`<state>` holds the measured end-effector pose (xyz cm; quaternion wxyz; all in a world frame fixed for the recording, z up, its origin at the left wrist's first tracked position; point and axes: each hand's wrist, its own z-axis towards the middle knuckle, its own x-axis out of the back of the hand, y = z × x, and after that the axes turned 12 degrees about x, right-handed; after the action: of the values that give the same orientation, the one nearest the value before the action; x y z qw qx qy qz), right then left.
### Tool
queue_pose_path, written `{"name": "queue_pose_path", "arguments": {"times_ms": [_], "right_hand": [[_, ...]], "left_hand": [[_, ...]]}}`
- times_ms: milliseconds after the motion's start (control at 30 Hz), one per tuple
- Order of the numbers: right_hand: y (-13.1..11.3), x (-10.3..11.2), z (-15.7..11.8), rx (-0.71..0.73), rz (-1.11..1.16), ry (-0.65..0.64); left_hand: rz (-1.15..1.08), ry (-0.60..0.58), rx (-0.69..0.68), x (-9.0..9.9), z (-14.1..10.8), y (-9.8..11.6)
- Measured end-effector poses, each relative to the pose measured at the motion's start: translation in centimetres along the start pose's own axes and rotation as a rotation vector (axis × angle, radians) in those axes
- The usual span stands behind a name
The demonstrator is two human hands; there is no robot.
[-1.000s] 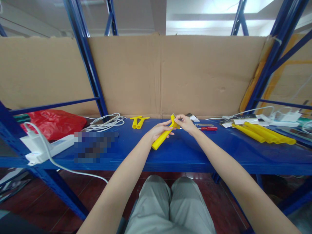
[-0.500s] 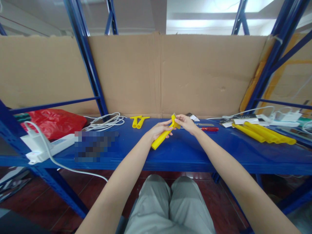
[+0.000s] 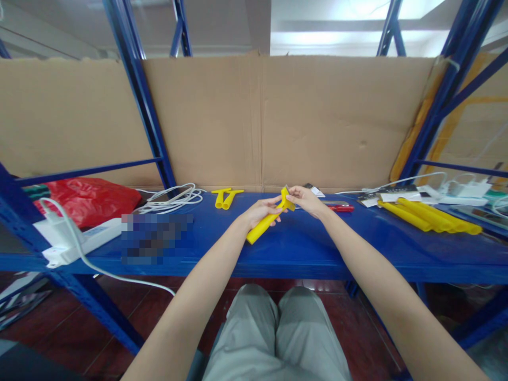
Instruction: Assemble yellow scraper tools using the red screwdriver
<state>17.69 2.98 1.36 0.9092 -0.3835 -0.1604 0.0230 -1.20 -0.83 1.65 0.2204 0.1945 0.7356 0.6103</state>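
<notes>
A yellow tool with a tubular handle (image 3: 260, 231) is held over the blue shelf, its handle end pointing toward me and to the left. My left hand (image 3: 262, 210) is wrapped round the upper part of the handle. At the tool's head, which carries a thin greyish blade-like edge, my right hand (image 3: 302, 199) has its fingers closed. Just right of that hand lies a red-handled screwdriver (image 3: 342, 208), partly behind my wrist. Two yellow T-shaped pieces (image 3: 227, 199) rest on the shelf to the left of my hands.
Several yellow tubes (image 3: 431, 216) lie at the right beside packets and white cables. At the left are a red plastic bag (image 3: 89, 200), a white power strip (image 3: 95, 238), a coiled white cable (image 3: 174, 198) and a blurred-out patch. Cardboard (image 3: 206, 121) stands behind the blue shelf (image 3: 301, 254).
My right hand and the head of the yellow tool have shifted slightly to the right. The right forearm now covers a little more of the screwdriver. Both hands keep their hold.
</notes>
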Motion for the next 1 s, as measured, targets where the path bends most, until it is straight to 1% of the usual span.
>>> {"name": "queue_pose_path", "arguments": {"times_ms": [300,567,800,900,1000], "right_hand": [[0.09,0.10,0.14,0.004,-0.010,-0.017],[0.16,-0.24,0.07,0.021,0.023,-0.007],[0.28,-0.10,-0.01,-0.022,0.088,-0.046],[0.41,0.10,-0.01,-0.032,0.122,-0.059],[0.49,0.42,-0.04,-0.051,0.153,-0.081]], "left_hand": [[0.000,0.001,-0.009,0.21,0.22,-0.07],[0.034,0.059,-0.021,0.20,0.40,-0.16],[0.077,0.063,-0.034,-0.02,0.15,-0.09],[0.096,0.081,-0.030,-0.14,0.03,-0.06],[0.124,0.073,-0.032,-0.27,-0.10,0.01]]}}
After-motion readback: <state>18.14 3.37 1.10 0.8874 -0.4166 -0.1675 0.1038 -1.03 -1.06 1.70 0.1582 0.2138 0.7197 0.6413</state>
